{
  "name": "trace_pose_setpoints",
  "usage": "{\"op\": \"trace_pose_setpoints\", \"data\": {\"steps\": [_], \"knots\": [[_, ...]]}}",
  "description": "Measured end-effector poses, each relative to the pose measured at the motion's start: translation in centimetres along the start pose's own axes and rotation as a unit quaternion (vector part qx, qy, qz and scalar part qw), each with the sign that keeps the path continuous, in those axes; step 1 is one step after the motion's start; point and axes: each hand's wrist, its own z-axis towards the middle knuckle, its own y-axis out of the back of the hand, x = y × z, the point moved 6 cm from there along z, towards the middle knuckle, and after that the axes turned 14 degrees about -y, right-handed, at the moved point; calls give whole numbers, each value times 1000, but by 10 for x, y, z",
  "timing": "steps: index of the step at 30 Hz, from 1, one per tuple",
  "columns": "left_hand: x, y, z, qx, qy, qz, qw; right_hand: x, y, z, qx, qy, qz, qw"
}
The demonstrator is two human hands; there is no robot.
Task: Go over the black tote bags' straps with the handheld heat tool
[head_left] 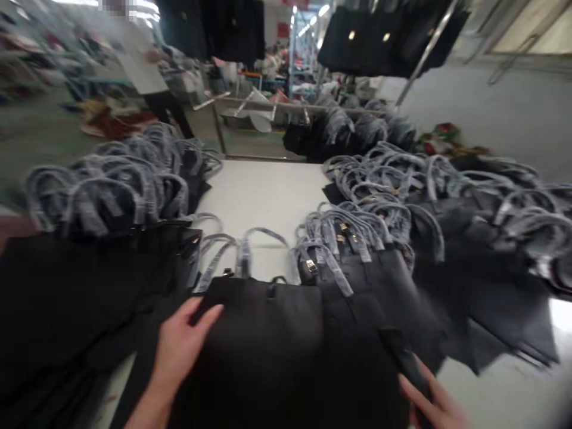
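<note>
A black tote bag [268, 333] lies in front of me, its plastic-wrapped handle [268, 231] arching up from the top edge. At its upper left edge is my left hand [179, 342], thumb over the front and fingers curled at the side, partly hidden. My right hand [431, 396], low on the right, is closed round a dark handheld tool [404, 357] with a flat, wider end; blur hides its exact kind. Just right of the bag lie more black bags [357, 298] with wrapped handles and gold-coloured metal fittings [311, 266].
Black bags [89, 280] with wrapped handles are piled on the left, and another pile [482, 256] covers the right of the white table [268, 185]. Beyond the far edge, black pieces hang from a metal rack [429, 50]. A person [145, 71] stands at the back left.
</note>
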Motion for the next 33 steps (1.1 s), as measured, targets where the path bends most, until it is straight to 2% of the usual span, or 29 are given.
{"op": "trace_pose_setpoints", "data": {"steps": [2,3,4,5,6,8,9,11,13,15,17,20,24,28,33], "knots": [[42,30,8,-76,45,160,983,-14,4,-3,17,-24,-10,1000],[51,32,7,-101,36,216,970,-15,1,-1,25,-31,-12,999],[51,26,4,-121,8,248,961,-12,-3,2,28,-30,-13,999],[43,9,-3,-124,-38,250,959,-7,-8,6,32,-28,-15,999],[30,-17,-13,-107,-95,226,963,0,-13,9,36,-24,-17,999],[-8,-91,-41,-1,-214,119,969,15,-19,15,43,-13,-20,999],[-28,-131,-59,64,-255,73,962,23,-21,18,47,-9,-18,999],[-65,-204,-97,190,-332,10,924,36,-23,24,56,-5,-9,998],[-86,-255,-128,270,-375,3,887,47,-26,31,73,-7,-1,997],[-93,-283,-146,309,-394,27,865,57,-32,39,90,-13,1,996],[-92,-295,-153,325,-409,53,851,67,-38,47,98,-14,1,995],[-87,-297,-154,332,-431,76,836,80,-40,56,78,2,7,997],[-85,-296,-153,330,-448,94,825,83,-17,58,36,15,35,999],[-84,-299,-154,332,-459,97,818,72,3,63,80,-41,64,994],[-83,-299,-154,334,-465,100,814,81,2,82,107,-56,65,991]]}}
